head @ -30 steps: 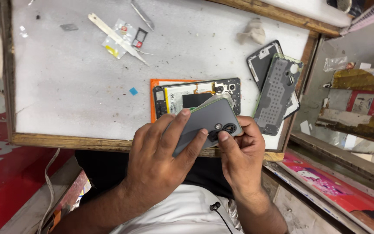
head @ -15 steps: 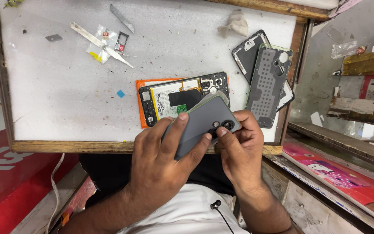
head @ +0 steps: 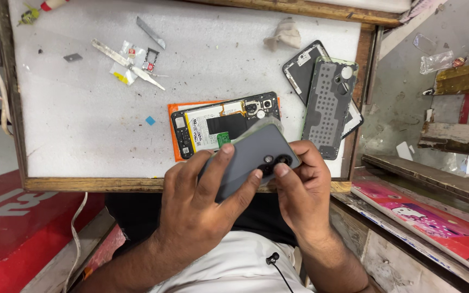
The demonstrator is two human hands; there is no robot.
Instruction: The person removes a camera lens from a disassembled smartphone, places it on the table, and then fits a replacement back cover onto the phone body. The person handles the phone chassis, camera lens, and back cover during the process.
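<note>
My left hand [head: 199, 209] and my right hand [head: 302, 187] together hold a dark grey phone back cover [head: 256, 157] with two camera holes, tilted above the near edge of the wooden-framed work tray [head: 82, 183]. My left thumb presses near the camera holes and my right thumb sits right beside them. Just beyond the cover an opened phone [head: 221, 125], its battery and circuit board exposed, lies on an orange mat [head: 175, 138].
A grey perforated phone case [head: 329, 106] and another dark back cover [head: 302, 68] lie at the tray's right. Tweezers [head: 126, 62], a metal blade [head: 150, 31], small packets [head: 131, 62] and a crumpled cloth [head: 283, 35] lie farther back. A red surface [head: 12, 228] is at my left.
The view has shifted so the tray sits lower and more to the right. Both hands keep hold of the back cover, and my fingers have shifted slightly around the camera holes.
</note>
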